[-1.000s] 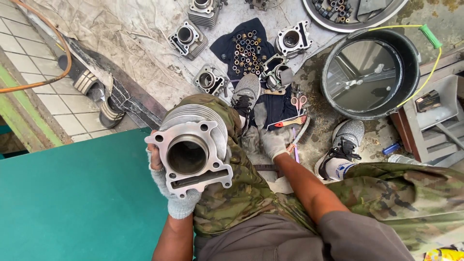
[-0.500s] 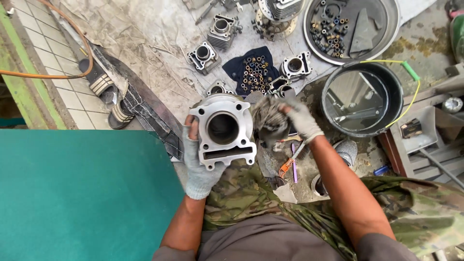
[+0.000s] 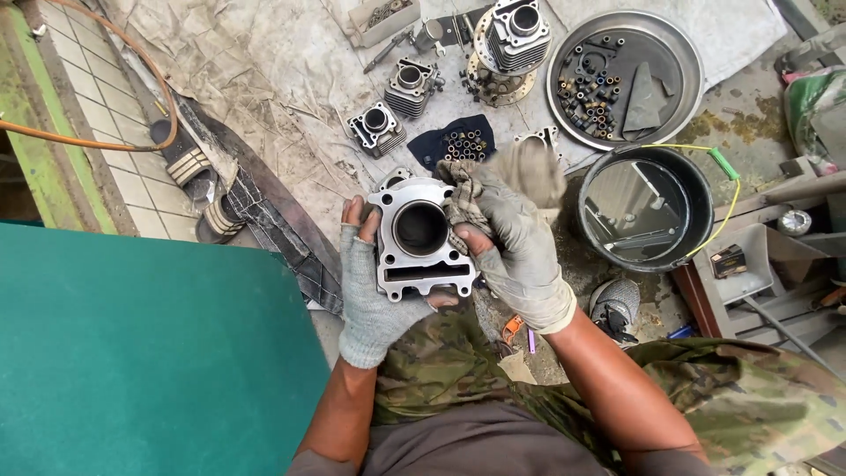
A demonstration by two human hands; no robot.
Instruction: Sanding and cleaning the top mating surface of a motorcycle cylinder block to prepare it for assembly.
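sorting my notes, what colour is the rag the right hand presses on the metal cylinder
Dirty grey-beige checked cloth rag, bunched in the gloved right hand against the silver metal engine cylinder; head view.

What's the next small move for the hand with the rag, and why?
Probably push the grey checked rag into the bore of the silver metal engine cylinder and wipe round it. The gloved right hand holds the rag bunched at the bore's rim, not yet inside, and the gloved left hand grips the cylinder, bore facing up.
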